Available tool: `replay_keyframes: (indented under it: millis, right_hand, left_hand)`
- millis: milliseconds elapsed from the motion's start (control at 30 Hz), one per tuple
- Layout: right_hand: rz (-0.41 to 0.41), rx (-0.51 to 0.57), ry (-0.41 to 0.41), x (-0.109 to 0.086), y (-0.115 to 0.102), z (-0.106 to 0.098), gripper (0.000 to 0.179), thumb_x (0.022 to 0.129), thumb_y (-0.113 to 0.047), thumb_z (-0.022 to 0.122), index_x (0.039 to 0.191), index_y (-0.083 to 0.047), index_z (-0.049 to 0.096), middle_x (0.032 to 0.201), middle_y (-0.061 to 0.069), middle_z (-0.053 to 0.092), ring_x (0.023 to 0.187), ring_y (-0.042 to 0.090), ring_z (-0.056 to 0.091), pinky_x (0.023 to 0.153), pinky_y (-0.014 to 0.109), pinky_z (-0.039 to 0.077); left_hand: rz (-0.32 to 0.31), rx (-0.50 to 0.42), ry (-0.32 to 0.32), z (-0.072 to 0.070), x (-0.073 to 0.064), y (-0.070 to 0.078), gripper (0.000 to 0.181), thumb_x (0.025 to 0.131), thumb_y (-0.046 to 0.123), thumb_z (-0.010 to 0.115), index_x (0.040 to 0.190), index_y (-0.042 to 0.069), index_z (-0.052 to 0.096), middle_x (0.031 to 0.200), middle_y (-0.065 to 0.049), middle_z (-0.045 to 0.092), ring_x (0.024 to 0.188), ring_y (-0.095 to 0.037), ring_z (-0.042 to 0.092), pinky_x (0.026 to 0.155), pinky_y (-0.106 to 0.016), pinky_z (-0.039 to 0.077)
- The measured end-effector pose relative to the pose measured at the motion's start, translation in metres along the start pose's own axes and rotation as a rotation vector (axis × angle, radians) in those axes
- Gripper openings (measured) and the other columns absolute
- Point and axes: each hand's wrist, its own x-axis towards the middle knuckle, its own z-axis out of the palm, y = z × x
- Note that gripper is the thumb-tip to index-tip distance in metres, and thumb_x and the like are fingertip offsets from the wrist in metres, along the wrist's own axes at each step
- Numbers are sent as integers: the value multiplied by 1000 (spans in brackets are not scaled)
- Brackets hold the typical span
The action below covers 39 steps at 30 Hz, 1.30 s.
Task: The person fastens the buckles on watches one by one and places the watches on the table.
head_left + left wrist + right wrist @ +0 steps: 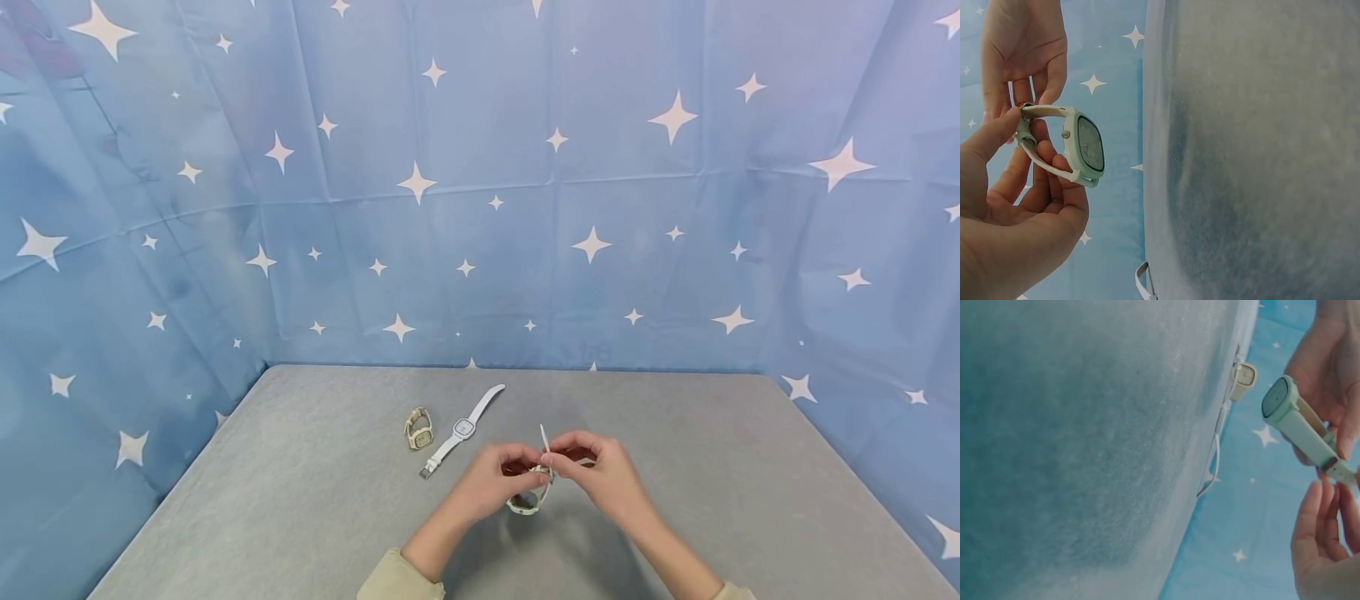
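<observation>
A curtained tabletop booth, shown by star-printed blue cloth [510, 100] surrounding a grey table [262, 500].

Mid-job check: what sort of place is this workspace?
Probably a staged tabletop filming spot, perhaps indoors: blue star-print cloth hangs behind and to both sides of a plain grey table, where a white watch and a gold-toned watch lie.

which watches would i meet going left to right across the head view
Gold-toned watch on the table → white watch laid out on the table → pale watch held by the left hand and right hand
</observation>
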Motion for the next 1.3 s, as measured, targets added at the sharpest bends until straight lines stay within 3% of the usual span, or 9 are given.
replay_keyframes:
  millis: [400,633,800,1167,1300]
  right_hand:
    - [-14,43,12,-1,2,-4,15,89,-15,74,93,-1,71,89,11,74,75,4,67,71,23,58]
    - [-5,58,41,-1,1,-4,17,88,-13,75,98,0,69,88,10,73,74,4,67,71,23,58]
    - [-13,82,45,-1,3,-4,23,90,-12,73,107,0,64,89,13,72,73,7,66,71,25,59]
    - [-170,148,99,1,4,-4,15,91,-3,69,102,3,61,87,3,73,76,5,68,71,24,59]
    - [-192,148,102,1,4,-4,14,91,-3,69,103,2,63,89,3,73,77,3,68,71,23,59]
  left_hand:
    - [-15,-109,-11,-1,-1,-4,29,91,8,69,114,-9,68,109,-30,69,83,1,62,77,-15,52]
    - [-64,-137,44,0,0,-5,28,90,9,70,113,-7,67,109,-29,68,83,0,63,77,-15,51]
    - [-64,-144,60,0,0,-5,26,91,9,70,110,-8,67,107,-29,68,80,-1,61,75,-15,50]
    - [-53,-187,43,-1,-1,-6,27,93,10,67,111,-10,68,106,-33,67,78,2,62,73,-15,51]
    - [-47,-182,38,-1,-1,-7,27,93,10,67,111,-10,68,105,-34,67,78,2,62,73,-15,51]
